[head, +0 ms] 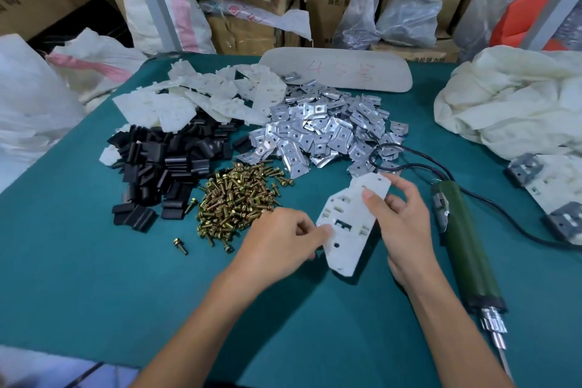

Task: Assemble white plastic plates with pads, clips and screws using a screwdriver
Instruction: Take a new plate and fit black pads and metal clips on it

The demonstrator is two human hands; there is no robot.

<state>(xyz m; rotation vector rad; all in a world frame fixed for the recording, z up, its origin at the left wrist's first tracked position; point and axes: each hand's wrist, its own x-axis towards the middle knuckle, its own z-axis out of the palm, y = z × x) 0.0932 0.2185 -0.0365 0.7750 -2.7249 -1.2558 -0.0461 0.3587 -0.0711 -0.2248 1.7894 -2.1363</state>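
Note:
A white plastic plate (349, 220) is held tilted above the green table, with both hands on it. My right hand (400, 220) grips its right edge, thumb on the face. My left hand (280, 239) pinches its lower left edge. Heaps lie behind: white plates (195, 94), black pads (163, 167), metal clips (327, 132) and brass screws (236, 198). A single screw (181, 246) lies apart at the left. The green electric screwdriver (463, 242) rests on the table right of my right hand, bit toward me.
The screwdriver's black cable (491, 198) loops over the table to the right. Assembled plates with clips (548, 195) lie at the right edge below a cream sack (510, 98). A long beige panel (340, 69) lies at the back. Boxes and bags stand beyond the table.

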